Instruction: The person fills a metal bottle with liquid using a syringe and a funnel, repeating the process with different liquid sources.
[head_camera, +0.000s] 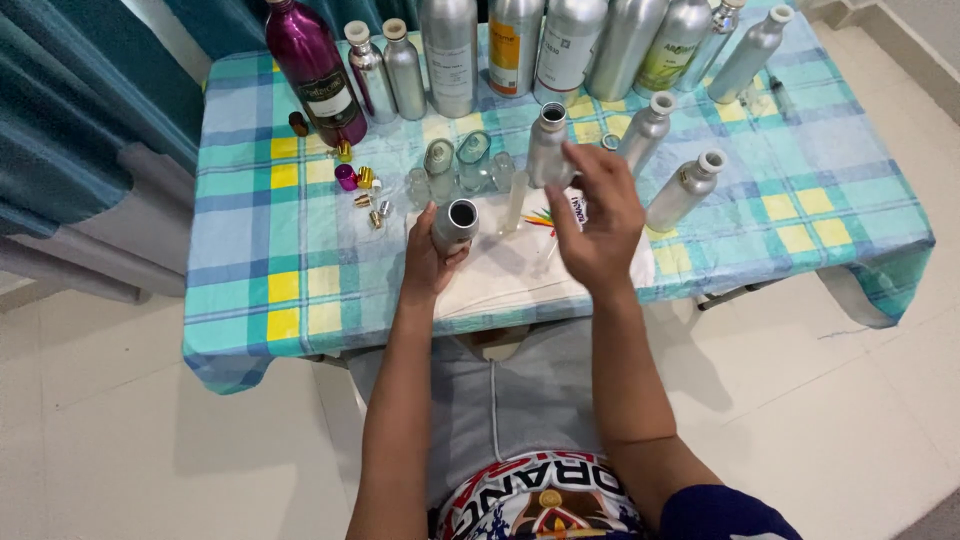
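- Left hand (425, 262) grips a small open silver bottle (455, 224) over the white cloth (505, 280)
- Right hand (597, 225) hovers just right of it, fingers loosely spread, holding nothing
- Another open silver bottle (547, 145) stands just behind
- Tall silver bottles (450, 55) line the checked tablecloth's (260, 260) far edge

Bright, even light falls from above; my arms throw soft shadows on the floor (760, 400). My right hand (598, 225) blurs slightly, and the edges bow outward.
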